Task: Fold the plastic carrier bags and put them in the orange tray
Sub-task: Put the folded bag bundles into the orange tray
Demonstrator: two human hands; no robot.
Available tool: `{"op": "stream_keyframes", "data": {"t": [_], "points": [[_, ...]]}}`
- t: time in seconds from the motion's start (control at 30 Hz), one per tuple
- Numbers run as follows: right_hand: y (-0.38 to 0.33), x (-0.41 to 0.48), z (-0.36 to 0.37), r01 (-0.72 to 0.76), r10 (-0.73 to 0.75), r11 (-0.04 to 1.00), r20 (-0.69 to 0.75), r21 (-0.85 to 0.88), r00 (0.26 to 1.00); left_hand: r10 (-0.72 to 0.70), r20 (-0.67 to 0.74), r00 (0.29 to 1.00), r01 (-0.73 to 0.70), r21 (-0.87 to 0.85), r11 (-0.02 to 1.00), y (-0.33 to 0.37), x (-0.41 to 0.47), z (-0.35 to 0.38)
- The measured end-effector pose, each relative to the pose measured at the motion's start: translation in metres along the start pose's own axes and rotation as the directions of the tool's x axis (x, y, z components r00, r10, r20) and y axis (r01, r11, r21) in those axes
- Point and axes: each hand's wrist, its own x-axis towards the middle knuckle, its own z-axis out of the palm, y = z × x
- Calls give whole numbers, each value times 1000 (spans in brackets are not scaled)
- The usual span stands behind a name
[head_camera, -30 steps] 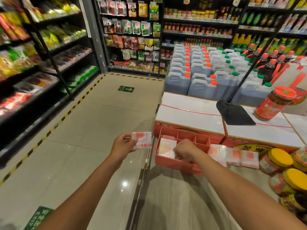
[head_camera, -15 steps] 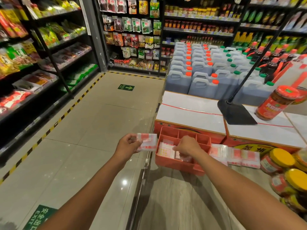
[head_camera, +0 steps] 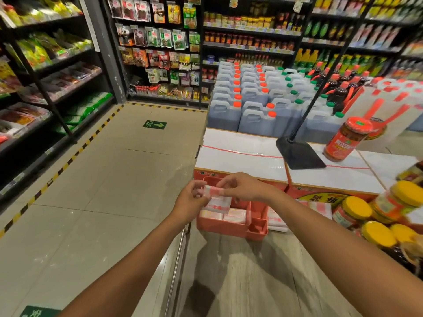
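The orange tray (head_camera: pixel 248 232) with compartments sits on the wooden counter near its left edge. Two folded white-and-red carrier bags (head_camera: pixel 234 215) lie in its front left compartment. Above the tray both hands meet on one folded carrier bag (head_camera: pixel 217 202): my left hand (head_camera: pixel 191 200) pinches its left end and my right hand (head_camera: pixel 240 187) pinches its top edge. More flat carrier bags (head_camera: pixel 317 208) lie on the counter to the right of the tray, partly hidden by my right forearm.
White-topped cartons (head_camera: pixel 240 156) stand behind the tray, with a black stand base (head_camera: pixel 297 154) and a red sauce jar (head_camera: pixel 345 139) on them. Yellow-lidded jars (head_camera: pixel 377 234) crowd the right side. Jugs (head_camera: pixel 251 115) and shelves fill the back. The aisle floor (head_camera: pixel 103 191) lies left.
My right hand has left the tray and risen to the bag held in my left hand. My left hand has brought that bag rightward over the tray. Both hands now hold it.
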Motion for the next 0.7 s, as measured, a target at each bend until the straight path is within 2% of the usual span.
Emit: {"op": "stream_keyframes", "data": {"t": [0.17, 0.23, 0.3, 0.37, 0.47, 0.6, 0.7], "points": [[11, -2, -4, -2, 4, 997, 19, -83, 1000, 42, 52, 998, -45, 43, 998, -2, 3, 13], [17, 0, -5, -25, 25, 996, 0, -89, 1000, 102, 71, 992, -114, 182, 977, -9, 6, 14], [23, 1, -6, -73, 71, 992, -31, -102, 997, 205, 86, 975, -221, 459, 860, -20, 8, 12], [31, 2, -5, -129, 123, 982, -56, -139, 991, 278, 121, 953, -283, 684, 672, -31, 9, 8], [43, 3, -1, -183, 175, 958, -55, -220, 983, 249, 199, 948, -300, 821, 486, -49, 9, 2], [52, 5, 10, -253, 261, 926, -7, -279, 965, 125, 225, 966, -258, 861, 438, -69, 8, -1], [53, 8, 20, -281, 303, 911, 28, -301, 953, 113, 226, 968, -252, 861, 441, -71, 9, -1]]}}
